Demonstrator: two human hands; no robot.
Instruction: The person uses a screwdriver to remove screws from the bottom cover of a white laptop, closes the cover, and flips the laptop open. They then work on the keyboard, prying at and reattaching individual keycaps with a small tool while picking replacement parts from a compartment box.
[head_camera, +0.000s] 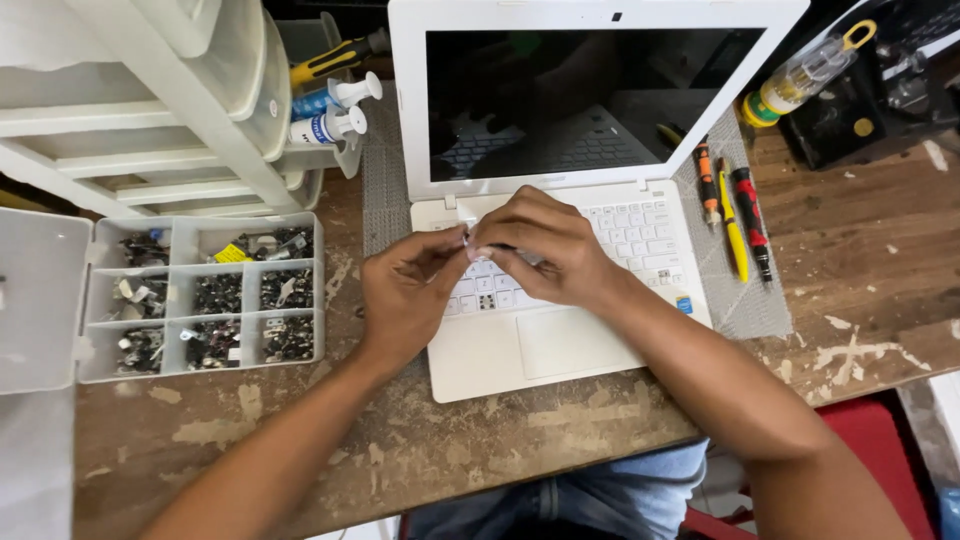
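Both hands met above the keyboard of a white laptop (560, 340) that stood open on a worn wooden table (420, 450). The left hand (405, 290) and the right hand (540, 245) had their fingertips closed together on a small pale piece (469, 243), too small to identify, held over the left part of the keys. To the left lay a parts box (200, 295) with compartments of small components. To the right of the laptop lay screwdrivers (735, 215).
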